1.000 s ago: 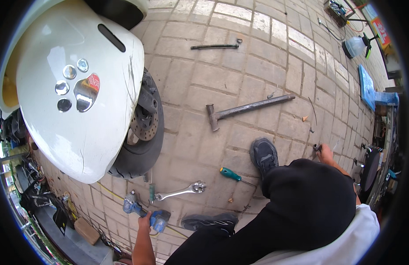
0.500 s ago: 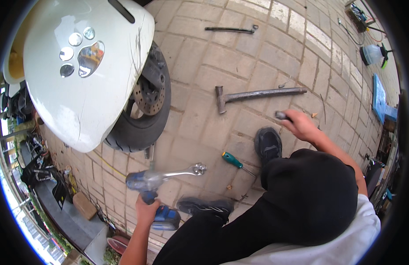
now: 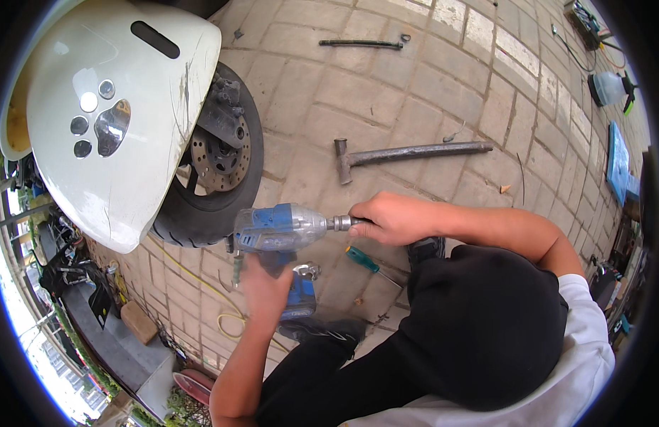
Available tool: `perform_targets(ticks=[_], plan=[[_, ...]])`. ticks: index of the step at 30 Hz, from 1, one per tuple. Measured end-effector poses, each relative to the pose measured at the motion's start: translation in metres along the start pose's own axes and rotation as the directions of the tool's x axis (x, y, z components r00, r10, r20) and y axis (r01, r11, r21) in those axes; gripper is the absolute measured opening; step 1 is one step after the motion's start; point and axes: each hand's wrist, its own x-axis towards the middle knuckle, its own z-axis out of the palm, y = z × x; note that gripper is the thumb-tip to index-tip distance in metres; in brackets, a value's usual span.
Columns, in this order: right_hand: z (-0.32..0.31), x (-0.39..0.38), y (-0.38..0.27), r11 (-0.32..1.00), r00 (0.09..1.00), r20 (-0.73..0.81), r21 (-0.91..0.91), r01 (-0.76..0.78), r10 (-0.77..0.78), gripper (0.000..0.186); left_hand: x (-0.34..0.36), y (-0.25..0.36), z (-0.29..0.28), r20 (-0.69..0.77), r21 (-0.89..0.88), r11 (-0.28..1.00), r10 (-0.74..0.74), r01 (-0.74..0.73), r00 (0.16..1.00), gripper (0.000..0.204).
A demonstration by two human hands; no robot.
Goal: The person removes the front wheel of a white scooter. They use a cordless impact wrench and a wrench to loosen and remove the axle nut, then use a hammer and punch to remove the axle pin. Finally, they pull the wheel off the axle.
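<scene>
A blue and grey cordless impact wrench is held across the front of me, its nose pointing right. My left hand, slightly blurred, is closed round its handle, above the blue battery. At the nose, my right hand grips a metal socket, which meets the drive end; whether it is fully seated cannot be told. Behind the battery shows the chrome head of a hand wrench, its rest hidden. Below my right hand a green-handled screwdriver lies on the paving.
A white scooter fender and front wheel with a brake disc stand at left. A rusty hammer and a dark rod lie farther off. A yellow cord runs near the wheel; a spray bottle stands far right.
The impact wrench has risen and moved right in my left hand. My right hand has swung left, bringing the socket to its nose. The chrome wrench is now mostly covered.
</scene>
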Motion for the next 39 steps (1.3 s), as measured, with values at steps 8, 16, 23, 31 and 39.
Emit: perform_targets(ticks=[8,16,23,31,39], plan=[[-0.061,0.032,0.004,0.996,0.95,0.312,0.081,-0.024,-0.003,0.038,0.002,0.02,0.002,-0.051,-0.222,0.974,0.037,-0.048,0.998,0.046],[-0.041,-0.011,-0.024,0.803,0.937,-0.343,0.577,0.152,0.069,0.069,0.005,0.114,0.017,-0.254,-0.423,0.862,0.182,-0.278,0.95,0.048],[-0.076,-0.032,0.028,0.787,0.567,-0.756,0.55,0.28,0.327,0.033,0.012,0.119,0.018,-0.087,-0.398,0.77,0.509,-0.499,0.856,0.045],[-0.093,-0.121,0.038,0.881,0.662,-0.724,0.425,0.208,0.193,0.046,0.071,0.01,-0.071,-0.856,0.058,0.842,0.318,-0.536,0.408,0.032],[-0.081,-0.059,0.033,0.792,0.812,-0.544,0.582,0.183,0.212,0.047,0.109,-0.031,-0.081,-0.765,-0.231,0.936,-0.007,-0.265,0.644,0.074]])
